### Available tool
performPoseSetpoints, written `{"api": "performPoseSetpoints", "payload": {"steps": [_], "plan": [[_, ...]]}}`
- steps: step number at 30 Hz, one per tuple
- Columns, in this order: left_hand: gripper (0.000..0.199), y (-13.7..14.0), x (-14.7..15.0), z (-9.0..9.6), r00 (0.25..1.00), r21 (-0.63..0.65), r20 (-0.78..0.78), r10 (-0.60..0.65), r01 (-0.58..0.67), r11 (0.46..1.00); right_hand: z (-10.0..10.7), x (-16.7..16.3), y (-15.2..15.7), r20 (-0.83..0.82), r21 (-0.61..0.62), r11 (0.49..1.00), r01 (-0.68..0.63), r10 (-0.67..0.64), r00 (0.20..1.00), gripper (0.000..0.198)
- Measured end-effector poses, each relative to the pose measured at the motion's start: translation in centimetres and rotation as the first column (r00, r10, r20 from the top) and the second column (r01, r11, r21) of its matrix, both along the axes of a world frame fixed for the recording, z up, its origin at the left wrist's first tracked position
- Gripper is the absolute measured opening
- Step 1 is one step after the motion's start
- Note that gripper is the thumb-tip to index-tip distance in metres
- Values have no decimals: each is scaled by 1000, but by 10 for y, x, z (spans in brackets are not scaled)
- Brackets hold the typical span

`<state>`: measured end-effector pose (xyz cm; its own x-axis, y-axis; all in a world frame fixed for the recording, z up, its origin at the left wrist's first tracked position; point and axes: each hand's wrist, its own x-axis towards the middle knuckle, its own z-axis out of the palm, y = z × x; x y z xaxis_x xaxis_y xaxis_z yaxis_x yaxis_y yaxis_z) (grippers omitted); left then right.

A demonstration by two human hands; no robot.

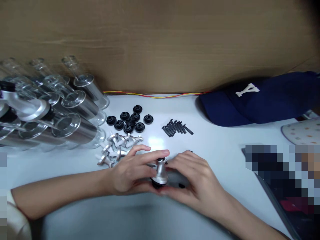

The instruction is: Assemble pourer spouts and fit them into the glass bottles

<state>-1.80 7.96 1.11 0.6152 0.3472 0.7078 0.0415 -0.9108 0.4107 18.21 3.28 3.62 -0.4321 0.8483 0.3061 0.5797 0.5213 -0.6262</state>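
Observation:
A silver pourer spout (161, 174) with a black stopper at its base stands upright between my hands, just above or on the table. My left hand (135, 170) is closed around its left side, index finger over the black top. From the right, my right hand (193, 176) pinches it, with fingertips near the top and thumb by the base. A small black piece (181, 185) lies under my right palm. Close beyond my left hand is a heap of silver spouts (117, 150). Several black ribbed stoppers (135, 117) lie behind them, and thin black tubes (177, 127) form a row to the right.
Glass bottles with metal sleeves (86, 108) crowd the left side, and a spout with a black tip (32, 108) rises among them. At the back right rests a navy cap (250, 100). A dotted white object (302, 130) and a dark-edged, blurred item (272, 193) occupy the right.

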Motion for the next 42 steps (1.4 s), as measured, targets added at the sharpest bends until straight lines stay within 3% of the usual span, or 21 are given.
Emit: {"api": "performPoseSetpoints", "payload": {"steps": [3,6,10,12,15,18,22,29,35,42], "plan": [[18,-1,0,-1,1000,-8,-9,1,-1,1000,-1,-1,-2,-50,-32,998,45,-46,998,35],[20,-1,1,-1,1000,-22,-7,-9,9,1000,1,-3,-6,-140,-190,981,27,-54,989,40],[41,-2,1,-5,999,-80,22,-37,38,996,4,-4,-9,-342,-449,891,-72,-96,935,40],[51,-3,1,-8,994,-148,88,-70,82,986,5,-3,-8,-469,-513,846,-146,-133,873,39],[49,-2,0,-8,983,-238,153,-102,137,961,3,1,-4,-573,-578,781,-237,-181,799,39],[35,0,-2,-4,991,-226,87,-100,117,967,2,2,-3,-557,-635,731,-252,-206,805,42],[16,3,-3,1,996,-136,46,-72,77,988,5,-1,-3,-440,-697,703,-144,-260,859,45],[16,4,0,5,999,-2,14,-46,46,999,11,-5,-2,-381,-768,633,-96,-332,863,35],[20,2,-2,1,996,37,-83,-42,45,998,5,-3,-1,-328,-759,649,-45,-322,888,30],[12,0,-1,1,997,30,-71,17,-15,999,2,-4,-1,-355,-641,768,-3,-293,888,29]]}}
